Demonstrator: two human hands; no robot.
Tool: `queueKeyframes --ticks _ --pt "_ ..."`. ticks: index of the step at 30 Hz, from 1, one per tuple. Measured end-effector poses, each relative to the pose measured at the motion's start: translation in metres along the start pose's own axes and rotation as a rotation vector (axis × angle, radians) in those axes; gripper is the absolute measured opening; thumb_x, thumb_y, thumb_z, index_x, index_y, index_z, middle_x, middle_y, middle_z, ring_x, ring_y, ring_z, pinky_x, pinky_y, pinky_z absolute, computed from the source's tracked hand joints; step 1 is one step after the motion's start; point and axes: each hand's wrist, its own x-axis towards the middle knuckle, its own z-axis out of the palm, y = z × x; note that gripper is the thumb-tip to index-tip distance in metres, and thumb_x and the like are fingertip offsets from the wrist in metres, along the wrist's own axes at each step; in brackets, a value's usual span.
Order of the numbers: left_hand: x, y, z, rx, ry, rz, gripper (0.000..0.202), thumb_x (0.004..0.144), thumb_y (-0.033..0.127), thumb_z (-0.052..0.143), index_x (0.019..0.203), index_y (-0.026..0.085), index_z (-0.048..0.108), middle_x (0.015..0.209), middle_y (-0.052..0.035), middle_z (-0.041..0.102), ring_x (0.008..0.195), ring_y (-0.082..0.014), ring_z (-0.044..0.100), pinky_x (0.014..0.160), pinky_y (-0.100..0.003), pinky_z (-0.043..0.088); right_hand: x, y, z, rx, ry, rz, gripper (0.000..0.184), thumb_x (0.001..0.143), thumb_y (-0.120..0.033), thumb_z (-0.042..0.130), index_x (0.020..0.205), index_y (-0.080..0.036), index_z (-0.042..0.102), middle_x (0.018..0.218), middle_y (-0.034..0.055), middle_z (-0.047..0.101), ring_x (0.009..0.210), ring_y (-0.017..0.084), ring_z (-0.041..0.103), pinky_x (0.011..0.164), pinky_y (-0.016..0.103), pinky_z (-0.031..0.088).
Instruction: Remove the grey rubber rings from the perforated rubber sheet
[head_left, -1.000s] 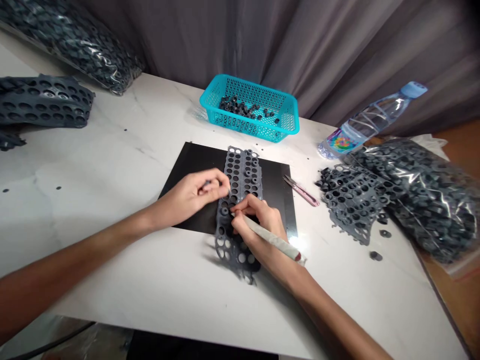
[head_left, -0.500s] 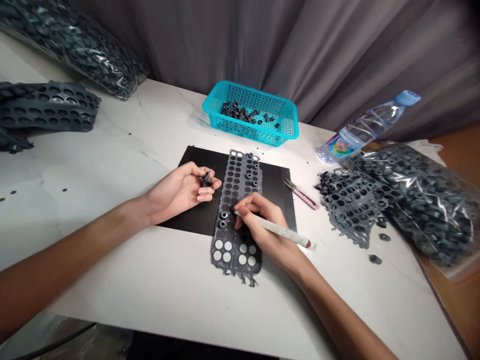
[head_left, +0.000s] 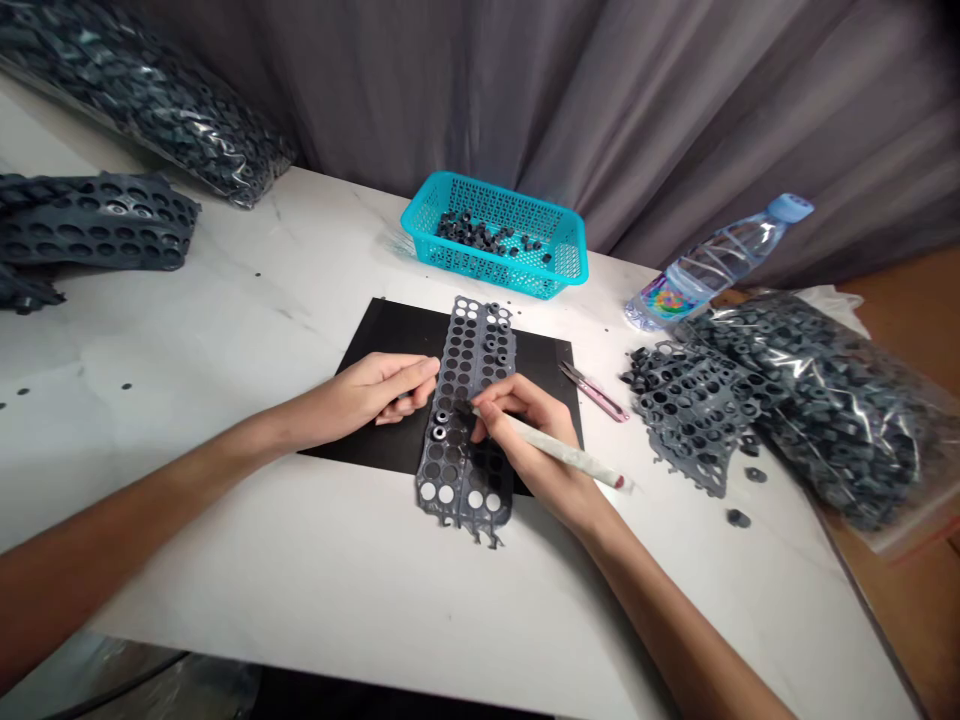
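A grey rubber sheet (head_left: 469,410) full of round holes lies across a black mat (head_left: 375,400) on the white table (head_left: 247,560). A few small grey rings still sit in its holes. My right hand (head_left: 525,430) grips a pale stick tool (head_left: 555,452) like a pen, its tip pressed on the sheet near a ring. My left hand (head_left: 371,392) rests on the mat at the sheet's left edge, fingers curled and touching the sheet; whether it holds small grey pieces is hidden.
A teal basket (head_left: 559,262) with several grey rings stands behind the mat. Pink snips (head_left: 594,392) lie right of it. Emptied sheets (head_left: 690,410), a plastic bag of parts (head_left: 825,400) and a water bottle (head_left: 712,262) lie right. More sheets (head_left: 97,220) and another bag (head_left: 150,100) lie left.
My left hand had turned palm up with small grey pieces in it, then rolled back down against the sheet's edge. The tool tip shifted slightly along the sheet.
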Motion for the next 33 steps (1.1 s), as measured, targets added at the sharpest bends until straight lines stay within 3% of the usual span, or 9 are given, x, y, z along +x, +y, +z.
queueKeyframes --ticks 2,4,7,11,14,21,33 --pt "-0.001 -0.003 -0.003 0.014 -0.041 -0.022 0.042 0.111 0.057 0.054 0.1 0.019 0.067 0.083 -0.0007 0.051 0.066 -0.0122 0.043 0.055 -0.023 0.036 -0.01 -0.002 0.003 0.028 0.021 0.052 0.006 0.1 -0.027 0.067 0.1 -0.022 0.07 0.083 0.0012 0.077 0.076 0.019 0.07 0.068 0.029 0.047" --pt "-0.001 -0.004 -0.005 0.006 -0.045 -0.031 0.039 0.11 0.055 0.056 0.113 0.019 0.07 0.088 -0.0015 0.053 0.068 -0.0127 0.046 0.055 -0.023 0.035 -0.015 -0.003 0.008 0.044 0.022 0.098 0.004 0.097 -0.022 0.067 0.098 -0.022 0.071 0.081 0.0003 0.077 0.076 0.019 0.069 0.069 0.029 0.048" --pt "-0.001 -0.003 -0.002 0.101 -0.012 -0.024 0.04 0.111 0.056 0.053 0.109 0.02 0.069 0.082 0.0008 0.047 0.068 -0.0133 0.043 0.057 -0.025 0.034 -0.016 -0.004 0.015 0.024 0.013 0.104 0.007 0.095 -0.018 0.065 0.095 -0.023 0.07 0.079 -0.0013 0.077 0.078 0.019 0.069 0.074 0.03 0.049" --pt "-0.003 -0.001 0.002 0.507 0.066 0.129 0.033 0.109 0.051 0.06 0.099 0.021 0.069 0.087 0.0004 0.052 0.076 -0.0151 0.046 0.069 -0.028 0.037 -0.014 -0.008 0.017 -0.023 0.009 0.087 0.009 0.094 -0.017 0.063 0.094 -0.024 0.07 0.08 -0.0018 0.077 0.082 0.02 0.069 0.076 0.031 0.048" --pt "-0.003 -0.003 0.0 0.663 0.023 0.213 0.026 0.107 0.048 0.065 0.105 0.023 0.072 0.089 0.0007 0.051 0.077 -0.0158 0.048 0.071 -0.029 0.037 -0.014 -0.01 0.017 -0.04 0.001 0.072 0.01 0.096 -0.018 0.061 0.094 -0.024 0.069 0.079 -0.002 0.077 0.082 0.02 0.069 0.075 0.031 0.047" --pt "-0.002 -0.006 -0.01 0.691 -0.077 0.253 0.029 0.111 0.046 0.06 0.123 0.026 0.077 0.093 -0.0002 0.052 0.077 -0.0154 0.051 0.072 -0.029 0.039 -0.014 -0.009 0.018 -0.041 -0.006 0.064 0.01 0.098 -0.019 0.06 0.095 -0.024 0.068 0.08 -0.0015 0.078 0.084 0.021 0.069 0.074 0.032 0.046" --pt "-0.005 -0.002 -0.008 0.733 -0.091 0.209 0.029 0.115 0.044 0.055 0.127 0.028 0.075 0.097 0.0 0.056 0.082 -0.0147 0.055 0.077 -0.027 0.041 -0.013 -0.009 0.019 -0.051 -0.003 0.058 0.01 0.097 -0.019 0.06 0.096 -0.023 0.069 0.079 -0.002 0.077 0.08 0.02 0.068 0.072 0.032 0.045"
